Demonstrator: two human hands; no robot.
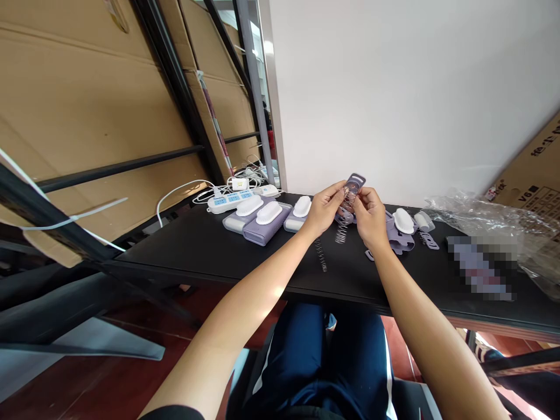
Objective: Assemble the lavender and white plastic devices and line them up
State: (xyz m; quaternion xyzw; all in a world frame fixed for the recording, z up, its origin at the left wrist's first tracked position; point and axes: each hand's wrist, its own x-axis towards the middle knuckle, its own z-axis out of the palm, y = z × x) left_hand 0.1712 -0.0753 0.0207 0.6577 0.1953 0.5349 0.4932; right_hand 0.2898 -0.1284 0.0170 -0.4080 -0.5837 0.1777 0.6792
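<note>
In front of me, above the far part of the black table [271, 265], both hands come together. My left hand [324, 209] is closed in a pinch at the left of a flat purple-grey plastic piece with a slot [356, 179]. From the other side my right hand [371, 214] pinches the same piece. Thin tangled metal springs [349, 197] are bunched between the fingertips; exactly which finger grips which is hard to see. One coil spring [340, 231] shows just below the hands. Another long spring [321, 255] lies stretched out near the left forearm.
Purple-and-white devices [268, 223] with white oval pads stand to the left, beside a power strip [230, 201] with cables. Right of my hands lie another purple part with a white pad [403, 221], small purple pieces [429, 240] and clear plastic film [485, 219]. A cardboard box [531, 175] leans behind.
</note>
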